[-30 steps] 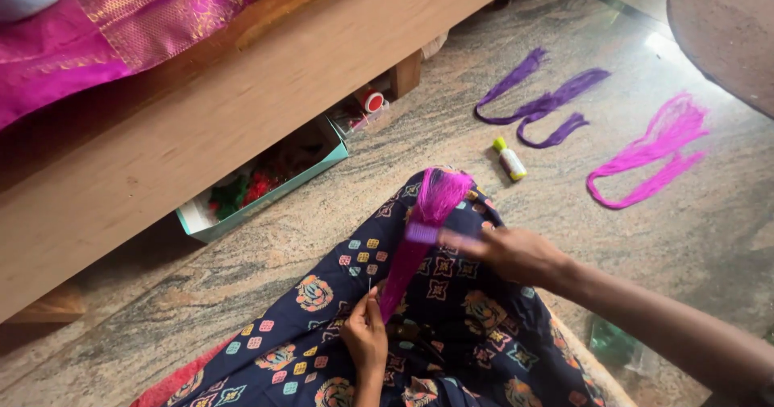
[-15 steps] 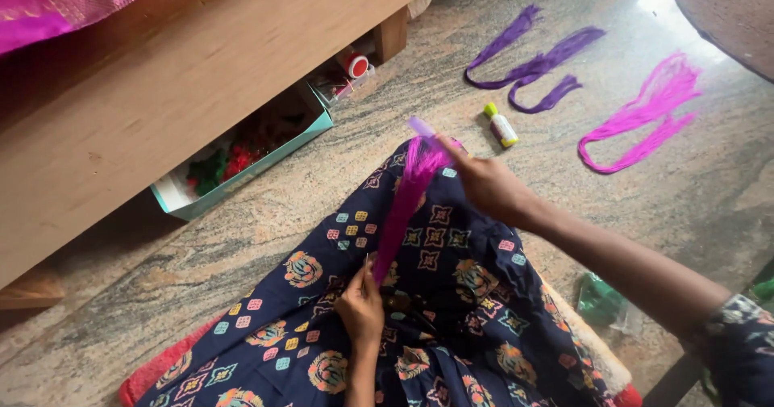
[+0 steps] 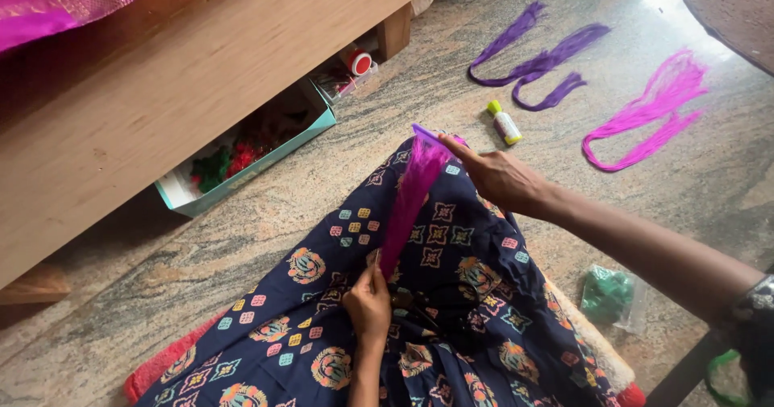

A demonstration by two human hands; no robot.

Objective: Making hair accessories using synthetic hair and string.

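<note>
On the lap of the person, over a dark blue printed cloth (image 3: 451, 310), a bunch of pink threads (image 3: 407, 205) lay stretched out tight. Its long line ran from about seven o'clock up to one o'clock. The left hand (image 3: 369, 304) pinched the low end with closed fingers. The right hand (image 3: 501, 177) pinched the top end, with a small purple piece (image 3: 425, 134) at its fingertips; I could not tell what that piece was. The right hand was nearer the top tip, the left nearer the bottom. At two o'clock from the right hand, on the stone floor (image 3: 339, 189), lay a small glue bottle (image 3: 505, 124), purple threads (image 3: 538, 58) and more pink threads (image 3: 645, 112), all well apart. At ten o'clock sat a teal box (image 3: 266, 153) under a wooden bed frame (image 3: 161, 100). The floor between was open.
</note>
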